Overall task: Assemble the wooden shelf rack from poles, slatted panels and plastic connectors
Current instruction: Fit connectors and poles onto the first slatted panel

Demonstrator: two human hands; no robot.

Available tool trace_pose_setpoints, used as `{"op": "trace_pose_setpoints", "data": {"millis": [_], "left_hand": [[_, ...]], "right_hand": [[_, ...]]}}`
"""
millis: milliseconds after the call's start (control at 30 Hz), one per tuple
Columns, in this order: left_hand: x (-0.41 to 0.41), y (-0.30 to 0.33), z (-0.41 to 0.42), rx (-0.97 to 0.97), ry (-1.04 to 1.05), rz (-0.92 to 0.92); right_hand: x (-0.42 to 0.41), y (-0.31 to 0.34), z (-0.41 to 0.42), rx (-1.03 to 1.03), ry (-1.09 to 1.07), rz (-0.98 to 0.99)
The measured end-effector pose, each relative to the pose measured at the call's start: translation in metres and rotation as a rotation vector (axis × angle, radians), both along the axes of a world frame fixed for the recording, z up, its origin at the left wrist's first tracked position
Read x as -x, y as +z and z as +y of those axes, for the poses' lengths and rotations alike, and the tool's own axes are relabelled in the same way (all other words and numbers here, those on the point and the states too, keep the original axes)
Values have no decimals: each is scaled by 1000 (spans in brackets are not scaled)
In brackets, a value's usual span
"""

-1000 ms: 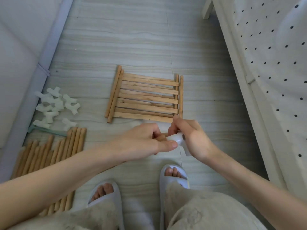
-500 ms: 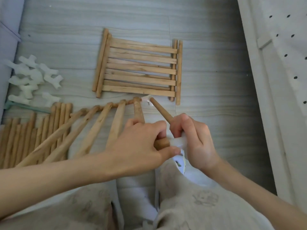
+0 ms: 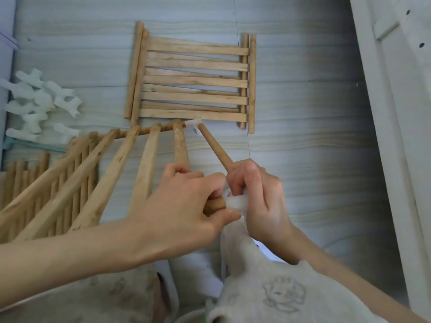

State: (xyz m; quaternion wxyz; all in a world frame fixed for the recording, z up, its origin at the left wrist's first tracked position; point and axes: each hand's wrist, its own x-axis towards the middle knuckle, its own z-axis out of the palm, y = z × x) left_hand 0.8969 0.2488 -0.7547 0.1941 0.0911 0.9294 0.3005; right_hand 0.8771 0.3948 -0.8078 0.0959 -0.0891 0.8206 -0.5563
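A slatted panel (image 3: 130, 164) tilts up from the floor toward me, its near rail end (image 3: 215, 204) gripped by my left hand (image 3: 186, 201). My right hand (image 3: 258, 197) grips a white plastic connector (image 3: 235, 202) set against that rail end. A round pole (image 3: 215, 148) runs from this connector away to a second white connector (image 3: 194, 124) at the panel's far corner. Further off, two stacked slatted panels (image 3: 193, 78) lie flat on the floor.
Loose white connectors (image 3: 39, 101) are heaped at the left by the wall. Several spare poles (image 3: 28, 183) lie side by side at lower left, partly under the tilted panel. A white bed frame (image 3: 391, 113) runs down the right side. My knees fill the bottom.
The view has dropped and moved closer. The tilted panel with its pole and far connector came into view, while both hands stay together on the rail end and the connector.
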Motion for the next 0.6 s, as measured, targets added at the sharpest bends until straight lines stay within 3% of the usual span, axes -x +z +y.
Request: {"op": "trace_pose_setpoints", "data": {"millis": [200, 333, 600], "left_hand": [[10, 11, 0, -55, 22, -54], [13, 25, 5, -99, 44, -144], [28, 41, -2, -10, -67, -176]], "right_hand": [[12, 20, 2, 13, 25, -68], [15, 42, 9, -58, 47, -216], [39, 74, 10, -144, 87, -395]]}}
